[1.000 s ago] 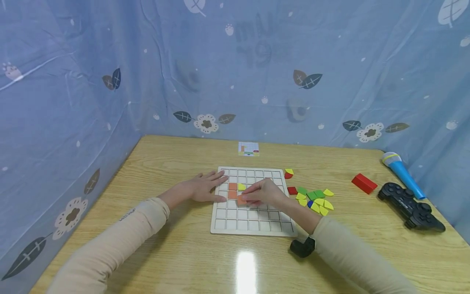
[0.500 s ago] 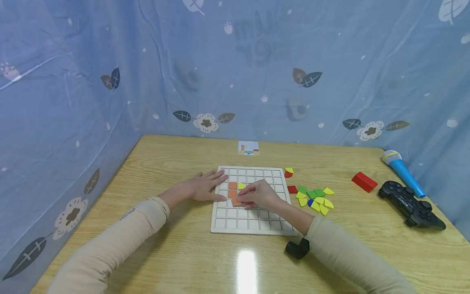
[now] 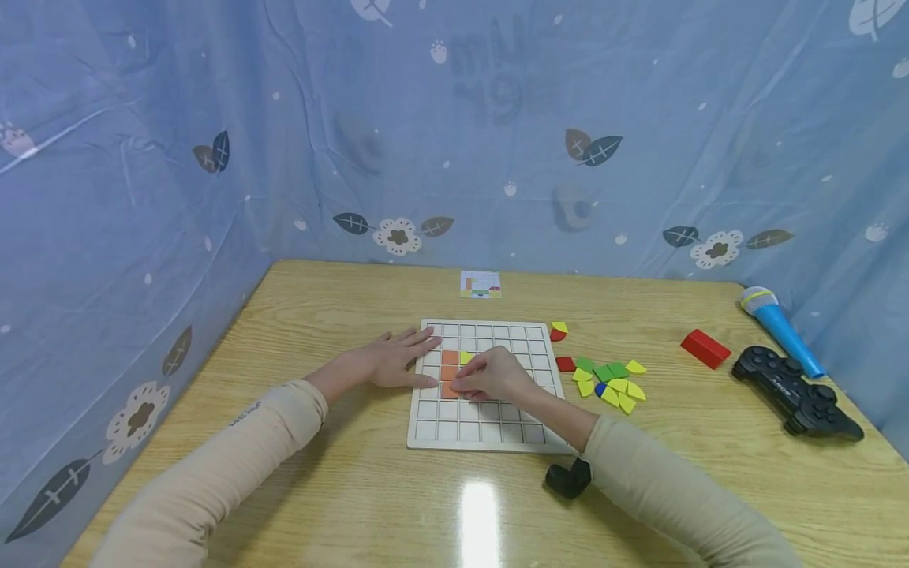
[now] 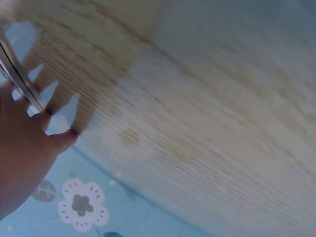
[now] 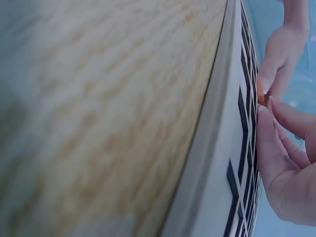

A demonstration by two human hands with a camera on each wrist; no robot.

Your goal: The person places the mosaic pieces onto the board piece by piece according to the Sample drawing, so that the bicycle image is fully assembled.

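Observation:
A white grid board [image 3: 490, 438] lies on the table with two orange square tiles [image 3: 450, 358] and a yellow tile [image 3: 465, 357] in its cells. Spread flat, my left hand [image 3: 398, 361] rests over the board's left edge; in the left wrist view its fingertips reach the board's edge [image 4: 24, 84]. My right hand [image 3: 500, 375] is over the middle of the board, thumb and fingers pinching a third orange square tile [image 3: 450, 390] just below the other two. The right wrist view shows that orange tile [image 5: 261, 93] at the fingertips, close over the grid.
Right of the board lie several yellow tiles [image 3: 626, 402], green tiles [image 3: 602, 372] and a red tile [image 3: 565, 364]. A small pattern card [image 3: 480, 285] lies behind the board. Farther right are a red block [image 3: 705, 349], a game controller [image 3: 791, 394] and a blue microphone [image 3: 784, 335].
My right hand has moved a little left with the orange tile, which now lines up under the other two orange tiles. The left hand has stayed in place.

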